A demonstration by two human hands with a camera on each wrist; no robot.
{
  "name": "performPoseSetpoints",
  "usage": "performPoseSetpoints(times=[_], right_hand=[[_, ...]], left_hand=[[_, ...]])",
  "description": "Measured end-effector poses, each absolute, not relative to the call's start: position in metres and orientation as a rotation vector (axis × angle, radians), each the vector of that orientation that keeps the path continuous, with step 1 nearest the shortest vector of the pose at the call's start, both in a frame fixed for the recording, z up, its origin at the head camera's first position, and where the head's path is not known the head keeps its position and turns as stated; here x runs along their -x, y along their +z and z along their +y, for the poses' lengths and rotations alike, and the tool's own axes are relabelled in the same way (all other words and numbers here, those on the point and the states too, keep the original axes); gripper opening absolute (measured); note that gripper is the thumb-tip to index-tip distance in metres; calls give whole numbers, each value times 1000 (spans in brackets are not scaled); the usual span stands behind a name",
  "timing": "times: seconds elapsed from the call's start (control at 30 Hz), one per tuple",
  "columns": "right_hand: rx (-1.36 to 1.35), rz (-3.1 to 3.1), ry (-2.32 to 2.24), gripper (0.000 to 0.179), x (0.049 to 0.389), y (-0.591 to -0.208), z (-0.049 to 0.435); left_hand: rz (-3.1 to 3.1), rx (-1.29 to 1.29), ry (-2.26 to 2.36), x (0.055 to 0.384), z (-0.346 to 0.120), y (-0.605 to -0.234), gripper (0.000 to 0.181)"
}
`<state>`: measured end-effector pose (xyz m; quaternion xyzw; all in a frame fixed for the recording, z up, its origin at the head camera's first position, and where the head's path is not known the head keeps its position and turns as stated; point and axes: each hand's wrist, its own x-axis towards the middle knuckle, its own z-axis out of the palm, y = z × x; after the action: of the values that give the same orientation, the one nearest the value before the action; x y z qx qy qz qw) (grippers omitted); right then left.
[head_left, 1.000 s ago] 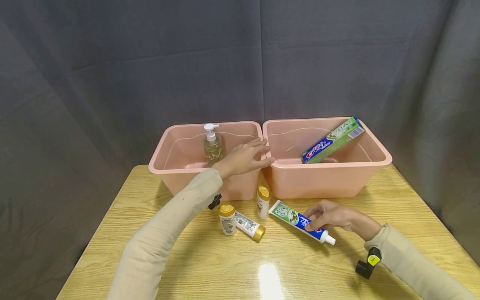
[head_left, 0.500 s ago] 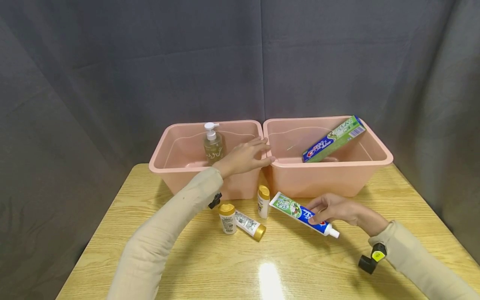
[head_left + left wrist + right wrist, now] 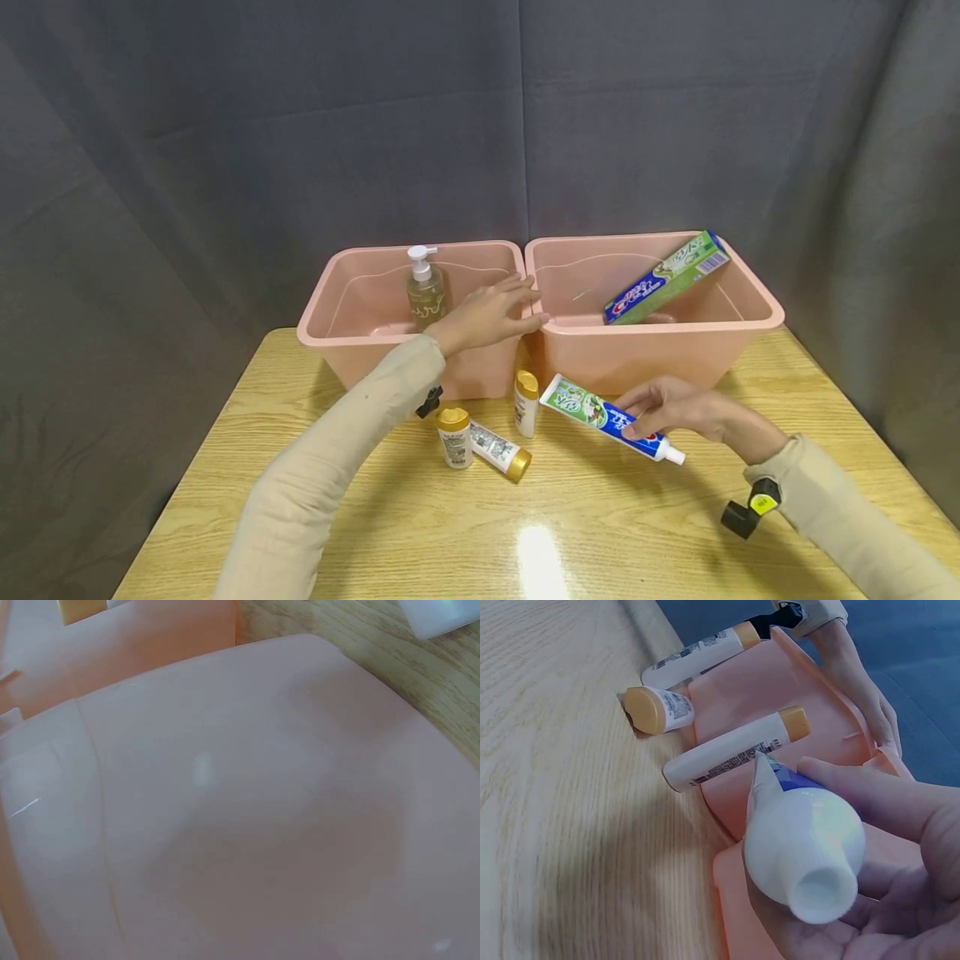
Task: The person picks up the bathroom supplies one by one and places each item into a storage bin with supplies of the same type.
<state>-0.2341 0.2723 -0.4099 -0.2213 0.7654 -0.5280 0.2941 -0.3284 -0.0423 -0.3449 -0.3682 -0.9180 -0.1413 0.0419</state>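
Head view: a gold-capped white plastic bottle [image 3: 495, 450] lies at lower centre; at lower right, the right hand [image 3: 678, 408] pinches a flat blue-and-green toothpaste tube [image 3: 597, 414] between thumb and fingers. Beyond, mid-frame, the left hand [image 3: 491, 315], fingers extended, rests on pink plastic bin rims [image 3: 637, 330].

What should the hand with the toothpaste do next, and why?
I'd probably lift the blue-and-green plastic toothpaste tube up over the right-hand pink plastic bin. The right hand pinches it outside, in front of that bin, and a long blue-and-green toothpaste box with similar colours leans inside, so the tube may belong there too.
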Motion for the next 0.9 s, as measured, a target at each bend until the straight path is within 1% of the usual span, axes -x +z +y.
performPoseSetpoints(times=[0.37, 0.57, 0.9], right_hand=[[632, 2029, -1427, 51, 236, -402, 277], [680, 2014, -1433, 46, 238, -395, 278], [660, 2058, -1423, 46, 239, -384, 283]], left_hand=[[-2821, 1123, -446, 328, -43, -345, 62], [-2824, 1113, -440, 328, -43, -345, 62], [-2822, 1118, -433, 328, -42, -345, 62]])
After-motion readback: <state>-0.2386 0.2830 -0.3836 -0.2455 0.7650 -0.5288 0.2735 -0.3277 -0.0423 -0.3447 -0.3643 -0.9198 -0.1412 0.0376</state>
